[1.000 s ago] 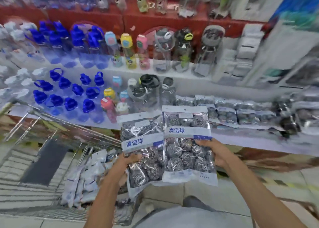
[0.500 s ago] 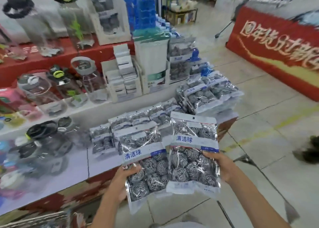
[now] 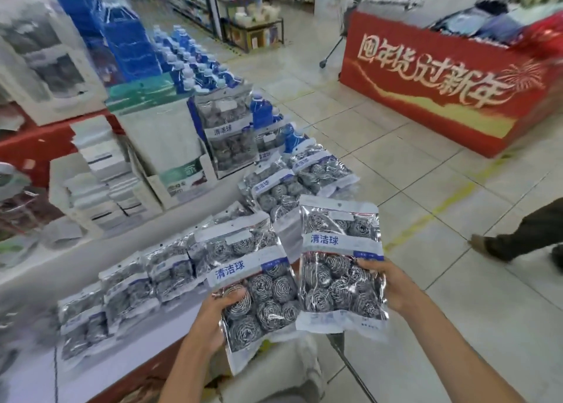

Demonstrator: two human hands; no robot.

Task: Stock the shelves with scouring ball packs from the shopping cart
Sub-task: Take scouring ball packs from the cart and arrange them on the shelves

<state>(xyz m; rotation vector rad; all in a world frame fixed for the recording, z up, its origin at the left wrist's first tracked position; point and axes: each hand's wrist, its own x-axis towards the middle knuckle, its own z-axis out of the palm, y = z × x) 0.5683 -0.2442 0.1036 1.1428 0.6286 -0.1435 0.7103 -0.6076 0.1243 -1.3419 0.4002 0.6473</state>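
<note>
— What are you holding at the shelf?

— Two scouring ball packs, side by side above the shelf's front edge. My left hand (image 3: 210, 317) grips the left pack (image 3: 253, 283) at its lower left edge, thumb on the front; my right hand (image 3: 390, 283) grips the right pack (image 3: 339, 262) at its right edge, fingers curled behind and hidden. The right pack overlaps the left one's edge.

— And the shelf?

— A row of packs (image 3: 146, 280) already lies along the white shelf (image 3: 36, 280), with a heap of packs (image 3: 292, 180) at its far end. The row's left end is smeared by blur, so I cannot count it.

— Anything else?

— A red promotional stand (image 3: 441, 98) across the tiled floor (image 3: 426, 219), blue bottles (image 3: 195, 64) behind, and a passer-by's leg (image 3: 518, 235), cut off at the right border. The shopping cart is out of frame.
</note>
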